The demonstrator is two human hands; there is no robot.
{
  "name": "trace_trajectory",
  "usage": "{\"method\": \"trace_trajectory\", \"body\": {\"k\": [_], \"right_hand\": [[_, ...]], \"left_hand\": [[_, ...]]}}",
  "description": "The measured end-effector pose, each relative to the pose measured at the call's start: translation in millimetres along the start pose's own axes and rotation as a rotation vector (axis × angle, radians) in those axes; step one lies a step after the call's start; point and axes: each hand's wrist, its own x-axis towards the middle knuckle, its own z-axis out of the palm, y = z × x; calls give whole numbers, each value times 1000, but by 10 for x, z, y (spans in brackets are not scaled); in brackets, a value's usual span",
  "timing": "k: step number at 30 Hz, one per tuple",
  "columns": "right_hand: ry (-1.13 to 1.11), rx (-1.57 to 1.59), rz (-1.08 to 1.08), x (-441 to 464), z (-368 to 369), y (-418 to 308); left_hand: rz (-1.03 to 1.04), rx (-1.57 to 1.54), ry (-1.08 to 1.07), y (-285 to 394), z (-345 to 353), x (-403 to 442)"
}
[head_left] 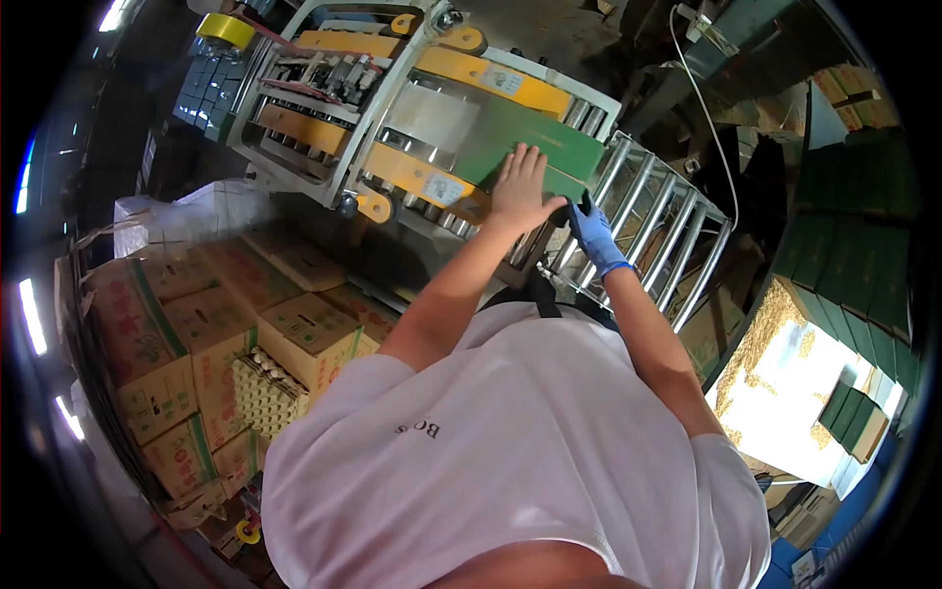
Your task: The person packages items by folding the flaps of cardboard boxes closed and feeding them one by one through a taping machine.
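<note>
A green cardboard box (549, 139) lies between the yellow side belts of a carton sealing machine (432, 185). A seam runs along its top. My bare left hand (520, 187) rests palm down on the near part of the box, fingers stretched out and thumb pointing right. Beside the near right corner of the box is my right hand (595, 236), in a blue glove, with its fingers bent. Something dark shows at its fingertips; I cannot make out what it is, or whether the hand touches the box.
A roller conveyor (653, 211) leads off right from the machine. Stacked brown cartons (206, 334) and egg trays (265, 393) stand at left. Yellow tape (225, 31) hangs at upper left. At right, green boxes (849, 265) line a pale surface (775, 378) strewn with straw-like filler. A white cable (708, 108) hangs nearby.
</note>
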Motion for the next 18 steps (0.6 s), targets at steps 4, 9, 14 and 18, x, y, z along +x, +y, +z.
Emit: {"method": "trace_trajectory", "body": {"k": [4,9,14,18], "right_hand": [[-235,104,-44,-212,-71,-174],[-223,410,76,-588,-214,471],[106,692,71,-1419,-1358,695],[904,491,-441,-2095,-3134,1030]], "left_hand": [[-179,57,3,-176,67,90],[67,82,-4,-162,100,42],[179,-214,60,317,411,-4],[179,-510,-112,1317,509,394]]}}
